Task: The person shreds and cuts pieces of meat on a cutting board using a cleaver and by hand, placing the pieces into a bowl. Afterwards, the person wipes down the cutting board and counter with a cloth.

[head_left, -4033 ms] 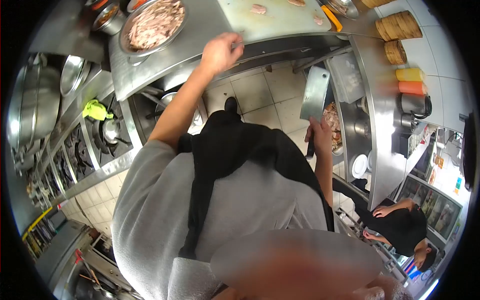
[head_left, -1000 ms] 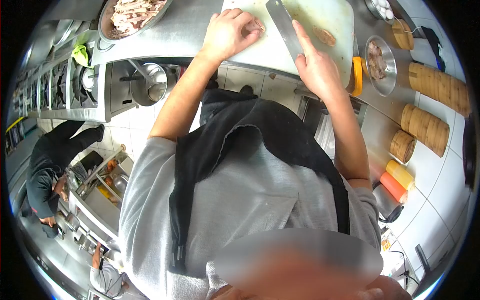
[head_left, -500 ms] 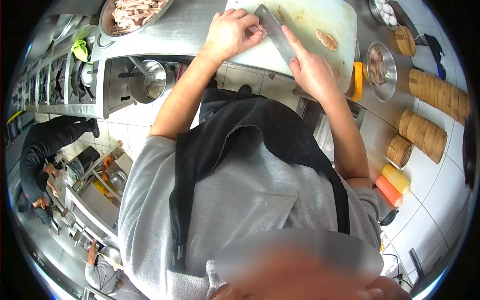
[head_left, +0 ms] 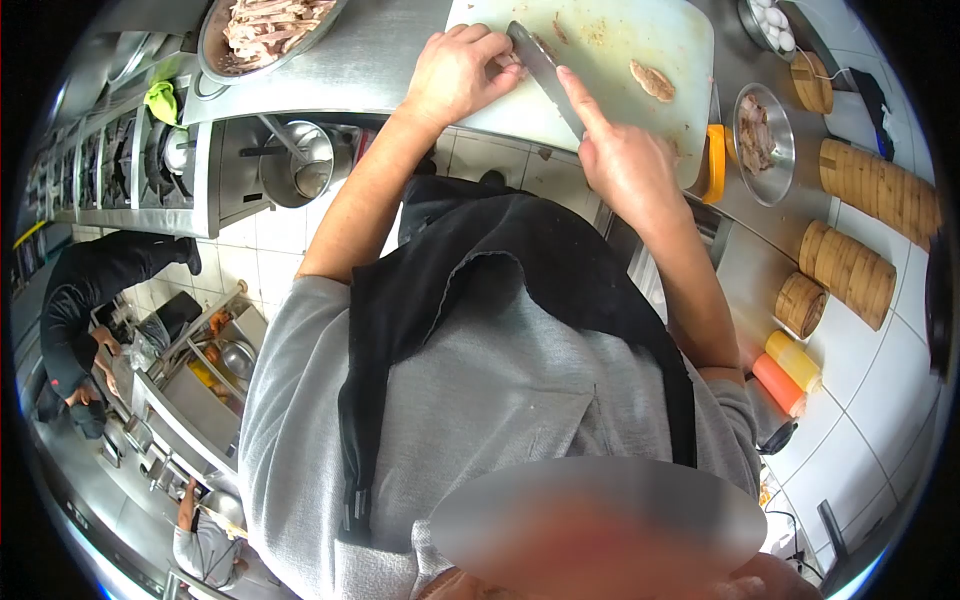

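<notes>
My right hand is closed round the handle end of a wide-bladed kitchen knife, its index finger stretched along the blade. The knife lies slanted over a pale cutting board. My left hand, fingers curled, presses a small piece of meat at the board's left edge, just beside the blade. Most of that meat is hidden by the fingers. Another browned slice of meat rests on the board to the right, and a thin scrap is near the knife tip.
A large metal bowl of meat strips stands at upper left. Right of the board are a yellow-orange handle, a bowl of meat, a bowl of eggs and bamboo steamers. Two other people work at lower left, one in black.
The knife blade has tilted and now shows narrower, with the right hand turned slightly along with it. My left hand stays almost in place on the meat.
</notes>
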A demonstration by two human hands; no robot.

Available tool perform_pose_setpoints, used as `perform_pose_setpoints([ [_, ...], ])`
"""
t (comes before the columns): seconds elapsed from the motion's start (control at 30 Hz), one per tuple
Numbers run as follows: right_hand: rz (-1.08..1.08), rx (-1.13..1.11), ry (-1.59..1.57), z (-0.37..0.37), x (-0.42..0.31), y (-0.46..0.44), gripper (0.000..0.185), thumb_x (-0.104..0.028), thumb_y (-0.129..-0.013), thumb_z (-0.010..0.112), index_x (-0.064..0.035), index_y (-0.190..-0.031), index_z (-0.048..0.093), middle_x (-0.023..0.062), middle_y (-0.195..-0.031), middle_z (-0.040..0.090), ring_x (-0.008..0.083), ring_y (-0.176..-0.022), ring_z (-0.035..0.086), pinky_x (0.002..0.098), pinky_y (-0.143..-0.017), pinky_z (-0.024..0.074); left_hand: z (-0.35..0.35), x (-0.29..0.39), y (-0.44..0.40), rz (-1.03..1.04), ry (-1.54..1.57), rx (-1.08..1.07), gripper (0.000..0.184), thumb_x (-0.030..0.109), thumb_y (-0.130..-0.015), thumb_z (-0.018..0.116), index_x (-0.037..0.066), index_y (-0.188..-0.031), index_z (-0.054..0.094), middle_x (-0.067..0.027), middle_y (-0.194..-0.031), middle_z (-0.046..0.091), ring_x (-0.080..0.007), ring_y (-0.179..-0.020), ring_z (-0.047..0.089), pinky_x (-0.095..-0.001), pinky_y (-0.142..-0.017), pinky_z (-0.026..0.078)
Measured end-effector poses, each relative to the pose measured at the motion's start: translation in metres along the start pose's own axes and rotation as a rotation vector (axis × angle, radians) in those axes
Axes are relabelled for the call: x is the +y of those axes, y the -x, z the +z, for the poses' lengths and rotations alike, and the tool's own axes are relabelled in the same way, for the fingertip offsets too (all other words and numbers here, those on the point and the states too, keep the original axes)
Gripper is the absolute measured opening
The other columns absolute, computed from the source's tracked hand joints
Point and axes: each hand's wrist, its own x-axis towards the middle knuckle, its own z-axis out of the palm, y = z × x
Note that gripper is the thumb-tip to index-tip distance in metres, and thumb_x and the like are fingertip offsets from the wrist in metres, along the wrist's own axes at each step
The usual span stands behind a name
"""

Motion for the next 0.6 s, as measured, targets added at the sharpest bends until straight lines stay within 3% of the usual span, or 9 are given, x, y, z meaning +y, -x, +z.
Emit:
perform_pose_setpoints([
  [0.2, 0.001, -0.014, -0.036, 0.020, 0.006, -0.016, 0.085, -0.011, -0.091, 0.063, -0.0332, -0.165, 0.027, 0.0225, -0.075, 0.070, 0.0416, -0.070, 0.071, 0.0542, -0.070, 0.0579, 0.002, -0.002, 0.003, 0.002, 0.027, -0.001, 0.024, 0.030, -0.082, 0.081, 0.013, -0.097, 0.071, -0.0014, -0.091, 0.069, -0.0256, -0.096, 0.069, -0.0421, -0.084, 0.052],
  [0.27, -0.012, 0.009, -0.184, 0.021, 0.017, -0.020, 0.084, -0.012, -0.092, 0.062, -0.0348, -0.165, 0.026, 0.0230, -0.078, 0.071, 0.0425, -0.073, 0.071, 0.0545, -0.073, 0.0573, 0.001, -0.003, 0.000, 0.011, 0.019, 0.005, 0.024, 0.030, -0.082, 0.081, 0.013, -0.095, 0.070, -0.0021, -0.091, 0.069, -0.0262, -0.096, 0.069, -0.0426, -0.084, 0.052],
  [0.37, 0.083, -0.006, -0.164, 0.014, 0.014, -0.014, 0.084, -0.013, -0.093, 0.061, -0.0372, -0.165, 0.024, 0.0228, -0.079, 0.071, 0.0417, -0.075, 0.072, 0.0539, -0.074, 0.0571, 0.000, -0.005, 0.002, -0.037, 0.105, -0.023, 0.023, 0.031, -0.081, 0.079, 0.015, -0.094, 0.070, -0.0024, -0.092, 0.069, -0.0276, -0.097, 0.068, -0.0436, -0.084, 0.050],
  [0.6, 0.039, -0.024, -0.025, -0.002, 0.005, 0.002, 0.086, -0.013, -0.092, 0.065, -0.0348, -0.165, 0.025, 0.0206, -0.074, 0.070, 0.0408, -0.071, 0.072, 0.0551, -0.070, 0.0571, -0.002, -0.005, 0.006, 0.011, 0.092, 0.020, 0.015, 0.026, -0.081, 0.076, 0.016, -0.088, 0.067, -0.0014, -0.092, 0.069, -0.0273, -0.097, 0.067, -0.0440, -0.086, 0.050],
])
